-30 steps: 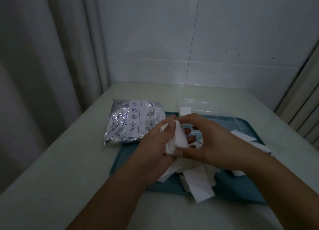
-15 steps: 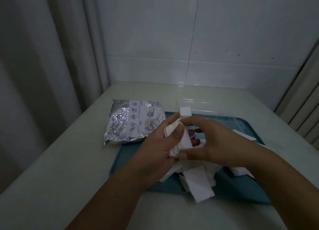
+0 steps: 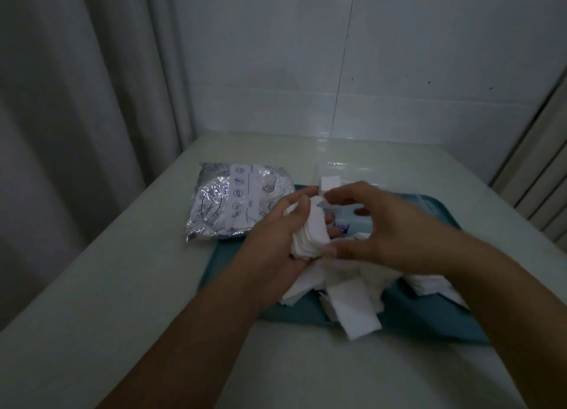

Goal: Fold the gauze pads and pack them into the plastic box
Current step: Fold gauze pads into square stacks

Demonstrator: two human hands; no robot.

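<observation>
1. Nearest on the desk (image 3: pixel 92 301), loose unfolded gauze pads (image 3: pixel 352 304) spill over the front rim of the teal tray (image 3: pixel 233 255). One hangs past the edge, so I would pull the heap inward before reaching for the next piece.
2. Above the heap, the left hand (image 3: pixel 276 239) is closed round a stack of folded gauze (image 3: pixel 310 236), thumb across its top and fingers wrapped behind. Judged from this, the step is squaring the stack; the thumb should press lightly so the layers stay aligned without fanning.
3. The right hand (image 3: pixel 383 224) is curled and half spread, its thumb touching the stack's lower corner and its fingertips hovering by the upper edge; they are blurred, so I cannot tell whether they pinch a pad. It should tap the edges flush.
4. Beyond the hands, the clear plastic box (image 3: pixel 346 170) sits at the tray's far rim with one folded pad (image 3: pixel 330 183) showing. The stack should go in upright beside it.
5. A foil packet (image 3: pixel 233 203) lies left of the tray.
</observation>
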